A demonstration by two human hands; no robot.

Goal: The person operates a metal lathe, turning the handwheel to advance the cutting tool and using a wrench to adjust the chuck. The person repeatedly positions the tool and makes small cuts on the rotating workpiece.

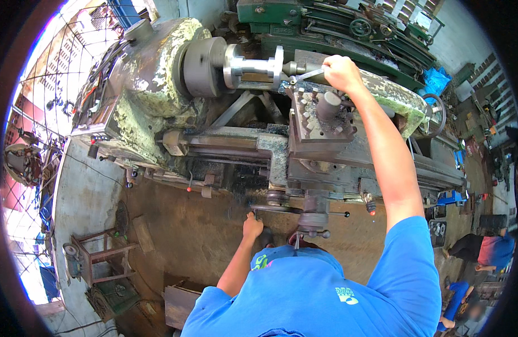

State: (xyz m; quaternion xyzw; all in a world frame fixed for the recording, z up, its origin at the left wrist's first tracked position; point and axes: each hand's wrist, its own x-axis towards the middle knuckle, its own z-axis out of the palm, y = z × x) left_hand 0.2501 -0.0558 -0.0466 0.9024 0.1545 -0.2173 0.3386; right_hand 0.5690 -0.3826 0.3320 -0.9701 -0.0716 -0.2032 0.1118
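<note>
A large lathe spans the view. Its grey chuck (205, 67) holds a shiny flanged metal workpiece (252, 66), which meets the tailstock centre (291, 68) on the right. Beside that end, my right hand (342, 73) is closed around a slim metal bar (310, 74) that resembles a spanner; its far end reaches close to the workpiece's right flange. Just below stands the square tool post (318, 121), with a round knob and several bolts on top. Lower down, my left hand (252, 226) is closed at the rim of a handwheel (278, 209), seen almost edge-on; its fingers are partly hidden.
Behind stands a green lathe (337, 39). A tailstock handwheel (434, 116) and a blue plastic bag (436, 81) are at the right. Ball-ended levers (371, 205) jut from the carriage. A low metal stand (104, 253) is at lower left. Two other people (496, 249) are at far right.
</note>
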